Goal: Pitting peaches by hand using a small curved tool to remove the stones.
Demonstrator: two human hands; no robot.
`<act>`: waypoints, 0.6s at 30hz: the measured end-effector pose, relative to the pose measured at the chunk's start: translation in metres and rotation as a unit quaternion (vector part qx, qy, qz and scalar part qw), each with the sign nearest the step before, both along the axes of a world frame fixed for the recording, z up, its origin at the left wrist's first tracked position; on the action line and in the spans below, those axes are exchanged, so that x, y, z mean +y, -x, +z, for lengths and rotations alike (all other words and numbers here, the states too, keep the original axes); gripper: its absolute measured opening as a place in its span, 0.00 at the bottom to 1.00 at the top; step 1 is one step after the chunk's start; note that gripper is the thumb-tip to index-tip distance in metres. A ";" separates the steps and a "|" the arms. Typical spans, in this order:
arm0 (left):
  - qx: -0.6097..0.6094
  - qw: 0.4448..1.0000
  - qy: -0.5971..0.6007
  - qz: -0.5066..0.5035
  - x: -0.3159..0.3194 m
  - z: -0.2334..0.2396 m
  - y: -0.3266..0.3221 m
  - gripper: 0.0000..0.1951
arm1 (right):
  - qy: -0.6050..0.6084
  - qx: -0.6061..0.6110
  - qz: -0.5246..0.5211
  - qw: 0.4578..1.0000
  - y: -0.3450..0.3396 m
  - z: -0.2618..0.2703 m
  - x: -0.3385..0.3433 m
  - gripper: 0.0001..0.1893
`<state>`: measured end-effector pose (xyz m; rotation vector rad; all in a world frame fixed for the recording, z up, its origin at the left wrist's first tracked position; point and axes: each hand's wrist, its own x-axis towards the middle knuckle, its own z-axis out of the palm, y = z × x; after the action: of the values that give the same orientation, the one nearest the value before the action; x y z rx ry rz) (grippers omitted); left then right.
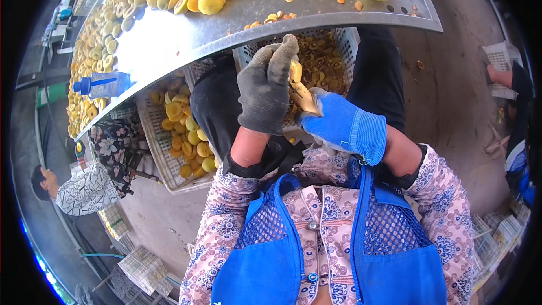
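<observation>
My left hand (266,89), in a dark grey glove, is closed around a piece of yellow stone fruit (296,71), mostly hidden by the fingers. My right hand (338,119), in a blue knitted glove with a grey palm, grips a small tool with a tan, wooden-looking handle (304,98). The tool's working end meets the fruit and is too small to make out. Both hands are close together above a perforated plastic crate (355,51) between the knees. In that crate lie many brownish fruit pits and scraps (324,61).
A metal table (322,4) ahead bears a heap of halved yellow peaches (211,2) and a blue water bottle (103,84). Another crate (169,178) of yellow fruit halves (186,135) stands at my left. A co-worker (84,182) is at far left; another person's arm (501,77) shows at right.
</observation>
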<state>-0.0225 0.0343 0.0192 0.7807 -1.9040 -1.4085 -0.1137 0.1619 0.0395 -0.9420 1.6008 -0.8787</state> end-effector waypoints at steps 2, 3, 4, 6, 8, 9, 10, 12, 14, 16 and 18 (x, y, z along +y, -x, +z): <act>0.031 0.975 -0.217 -0.042 -0.003 0.008 0.002 0.13 | -0.023 -0.054 -0.005 0.998 0.003 -0.003 0.002 0.21; 0.031 0.975 -0.216 -0.040 -0.006 0.009 0.001 0.13 | -0.047 -0.108 -0.009 0.993 0.002 -0.001 0.000 0.20; 0.043 0.970 -0.229 -0.065 -0.009 0.009 0.000 0.13 | -0.047 -0.109 -0.008 0.993 0.004 0.006 0.001 0.20; 0.049 0.964 -0.240 -0.104 -0.011 0.010 -0.001 0.14 | -0.144 -0.230 -0.015 0.962 0.010 0.024 0.002 0.16; 0.051 0.964 -0.236 -0.110 -0.010 0.006 0.001 0.16 | -0.145 -0.313 -0.020 0.938 0.012 0.019 0.007 0.14; 0.052 0.964 -0.233 -0.118 -0.010 0.005 0.002 0.19 | -0.146 -0.396 -0.026 0.906 0.012 0.016 0.009 0.13; 0.017 0.951 -0.272 -0.150 -0.010 0.012 -0.001 0.22 | -0.146 -0.396 -0.025 0.906 0.010 0.014 0.010 0.13; 0.023 0.945 -0.285 -0.158 -0.010 0.008 -0.005 0.23 | -0.149 -0.484 -0.045 0.861 0.006 0.011 0.013 0.08; 0.029 0.945 -0.287 -0.153 -0.007 0.007 -0.007 0.24 | -0.139 -0.511 -0.036 0.848 0.005 0.000 0.013 0.09; 0.081 0.940 -0.303 -0.132 -0.006 -0.006 -0.007 0.20 | -0.129 -0.536 -0.027 0.834 0.002 0.000 0.010 0.09; 0.172 0.895 -0.390 -0.134 -0.006 -0.012 -0.011 0.20 | -0.134 -0.439 -0.026 0.888 -0.006 0.008 0.004 0.09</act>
<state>-0.0114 0.0285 0.0074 0.5548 -1.1706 -2.3632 -0.1080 0.1659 0.0476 -0.2177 0.9122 -0.9060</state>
